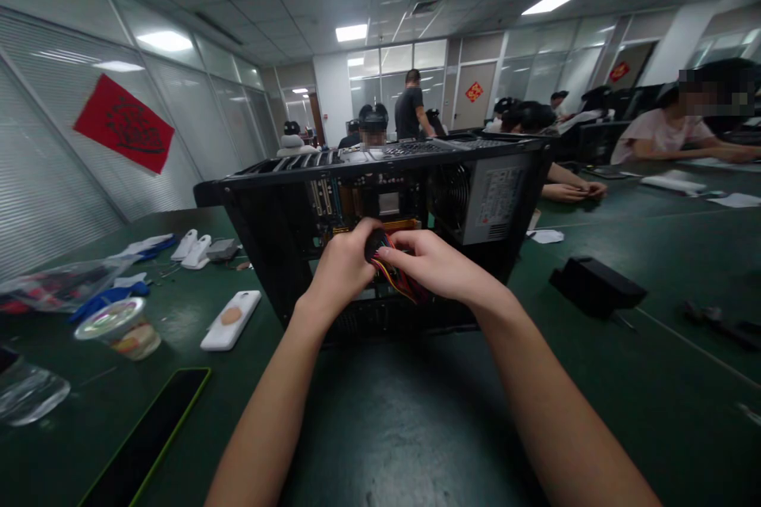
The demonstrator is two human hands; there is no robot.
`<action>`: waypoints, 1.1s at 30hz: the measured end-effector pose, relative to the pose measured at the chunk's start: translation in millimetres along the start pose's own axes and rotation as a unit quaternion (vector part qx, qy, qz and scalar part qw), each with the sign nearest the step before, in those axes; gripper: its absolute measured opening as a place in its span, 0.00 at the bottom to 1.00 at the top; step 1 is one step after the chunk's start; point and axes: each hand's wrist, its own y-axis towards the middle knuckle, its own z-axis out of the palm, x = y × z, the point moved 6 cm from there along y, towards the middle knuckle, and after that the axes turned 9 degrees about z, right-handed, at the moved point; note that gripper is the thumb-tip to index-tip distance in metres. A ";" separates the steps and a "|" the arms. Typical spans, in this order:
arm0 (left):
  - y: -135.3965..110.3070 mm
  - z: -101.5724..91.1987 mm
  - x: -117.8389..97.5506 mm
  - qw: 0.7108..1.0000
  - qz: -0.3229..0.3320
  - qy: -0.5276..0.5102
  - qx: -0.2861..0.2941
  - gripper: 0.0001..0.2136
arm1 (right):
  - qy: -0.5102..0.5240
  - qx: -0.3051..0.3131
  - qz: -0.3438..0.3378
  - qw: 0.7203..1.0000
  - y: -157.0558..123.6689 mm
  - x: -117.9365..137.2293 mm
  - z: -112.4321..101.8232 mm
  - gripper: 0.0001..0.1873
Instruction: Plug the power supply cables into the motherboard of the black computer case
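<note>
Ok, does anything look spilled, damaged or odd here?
No spill or damage shows. Slightly odd: a plastic cup sits on the table left of the computer case, whose open side leaves its insides exposed.

A bundle of thin power-supply cables — red, yellow and dark strands — is held bunched, curving downward before a black desktop computer case. The case stands on the green tabletop, open side facing the viewer, motherboard exposed, silver-sided power supply at upper right.
</note>
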 end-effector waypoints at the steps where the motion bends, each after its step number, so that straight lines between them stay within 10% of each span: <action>1: -0.3 -0.6 0.8 1.000 -0.004 0.006 0.002 0.19 | 0.003 -0.008 -0.001 1.000 1.0 -0.9 0.2 0.15; 20: -10.3 -13.3 12.7 0.958 -0.013 -0.251 0.137 0.31 | 0.082 0.001 0.009 0.997 0.5 1.7 1.6 0.15; 33: -5.7 -24.4 -3.5 0.987 0.006 -0.131 0.095 0.26 | -0.007 -0.006 -0.005 1.000 -6.6 8.1 6.5 0.16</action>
